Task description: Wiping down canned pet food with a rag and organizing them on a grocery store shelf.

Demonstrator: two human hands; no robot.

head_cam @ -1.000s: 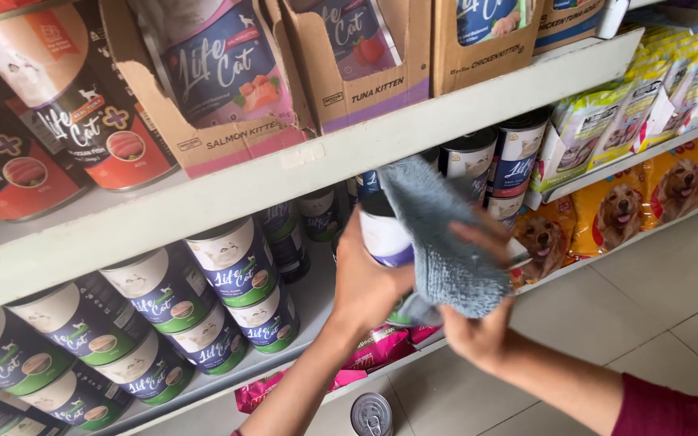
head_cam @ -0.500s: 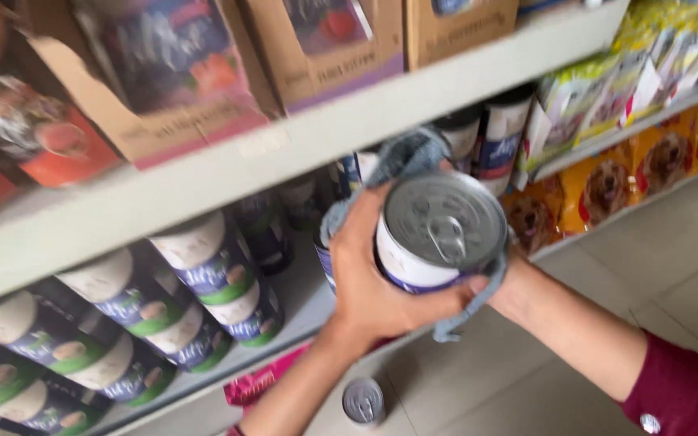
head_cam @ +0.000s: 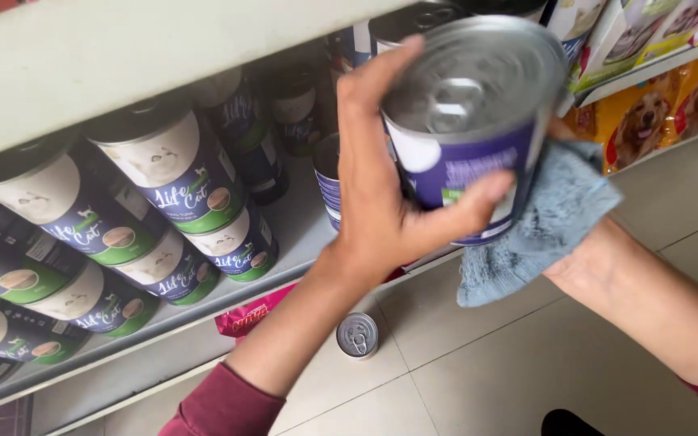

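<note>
My left hand (head_cam: 389, 194) grips a large can (head_cam: 466, 121) with a silver pull-tab lid and a purple-and-white label, held up close in front of the shelf. A grey-blue cloth (head_cam: 539, 222) is pressed against the can's right and lower side. My right hand (head_cam: 583, 258) is mostly hidden behind that cloth and holds it; only the wrist and forearm show. Both arms wear dark red sleeves.
A white shelf (head_cam: 300, 234) holds stacked cans with green-and-purple labels (head_cam: 171, 178), and several dark cans stand behind. One small can (head_cam: 357, 335) stands on the tiled floor. A pink packet (head_cam: 248, 315) lies under the shelf. Yellow pet-food bags (head_cam: 648, 113) sit at right.
The can has come much closer to the camera and higher. The cloth, earlier draped over and around it, now sits at its right side. The view has dropped below the upper shelf.
</note>
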